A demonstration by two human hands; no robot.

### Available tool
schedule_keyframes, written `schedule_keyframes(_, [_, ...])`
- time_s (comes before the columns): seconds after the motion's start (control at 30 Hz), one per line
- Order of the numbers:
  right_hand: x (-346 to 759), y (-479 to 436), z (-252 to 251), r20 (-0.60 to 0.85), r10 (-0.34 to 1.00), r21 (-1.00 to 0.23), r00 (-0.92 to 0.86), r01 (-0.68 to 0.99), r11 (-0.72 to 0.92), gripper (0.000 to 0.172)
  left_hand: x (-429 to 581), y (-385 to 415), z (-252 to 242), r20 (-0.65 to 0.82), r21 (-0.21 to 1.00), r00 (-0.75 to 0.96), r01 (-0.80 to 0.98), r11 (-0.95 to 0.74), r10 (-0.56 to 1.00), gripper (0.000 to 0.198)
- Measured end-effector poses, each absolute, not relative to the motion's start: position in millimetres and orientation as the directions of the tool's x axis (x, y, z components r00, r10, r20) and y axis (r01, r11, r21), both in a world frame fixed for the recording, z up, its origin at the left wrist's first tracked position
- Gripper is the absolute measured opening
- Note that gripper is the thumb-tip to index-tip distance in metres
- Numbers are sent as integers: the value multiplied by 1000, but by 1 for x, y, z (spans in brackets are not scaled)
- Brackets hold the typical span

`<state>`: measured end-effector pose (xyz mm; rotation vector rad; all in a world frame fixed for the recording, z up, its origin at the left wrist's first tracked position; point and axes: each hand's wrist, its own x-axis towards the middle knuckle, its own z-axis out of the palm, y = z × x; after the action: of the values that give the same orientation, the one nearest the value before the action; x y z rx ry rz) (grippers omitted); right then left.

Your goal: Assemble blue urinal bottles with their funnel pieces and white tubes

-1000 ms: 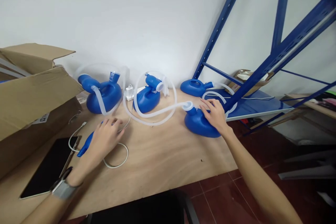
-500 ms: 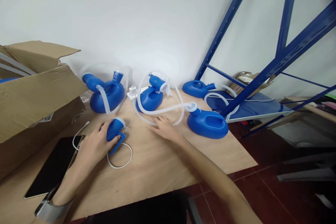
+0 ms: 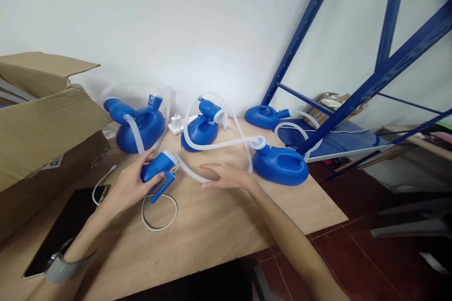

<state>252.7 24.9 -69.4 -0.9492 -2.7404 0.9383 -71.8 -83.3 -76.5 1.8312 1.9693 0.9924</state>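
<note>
1. Steel first: a blue rack (image 3: 388,70) fills the right of the frame, and its low shelf sits just behind the table's right end.
2. The box (image 3: 42,127), at left, has its flaps thrown open towards the table, likely so its contents stay within reach.
3. The table (image 3: 219,230) spans the lower middle and carries everything else.
4. Four blue bottles stand in a row along the wall. These are the left bottle (image 3: 141,127), the mid bottle (image 3: 199,131), the far bottle (image 3: 261,116) and the near bottle (image 3: 280,165). Each has tubing looped about it, and they are pushed back, which leaves bare board in front.
5. The tablet (image 3: 67,225) lies flat at lower left, beside the person's forearm.
6. The right hand (image 3: 228,176), at centre, is open and palm down with its fingers laid flat. It grips nothing. It rests on the hose (image 3: 190,174), seemingly to pin that springy curl against the board.
7. The left hand (image 3: 129,183), left of centre, is closed around the funnel (image 3: 157,165). The thumb is underneath and the fingers are on top, so the white-rimmed mouth points at the hose end. I cannot tell whether the two are joined.
8. The cable (image 3: 155,229) loops loose below the funnel.
9. The charger (image 3: 175,122) sits between the left and mid bottles, against the wall.
</note>
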Motion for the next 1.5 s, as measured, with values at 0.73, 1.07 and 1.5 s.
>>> schedule_keyframes(0.73, [220,-4,-82,81,471,-759,-879,252,600,47,-58,-92,-78,-68,998,-533,-35,58,843,100])
schedule_keyframes(1.07, [221,-12,-78,24,468,-770,-883,282,572,52,-53,-92,-83,-32,966,-618,-221,-134,785,64])
schedule_keyframes(1.5, [227,-6,-83,62,464,-712,-884,287,641,47,-50,-98,-70,170,928,-794,-69,-365,584,77])
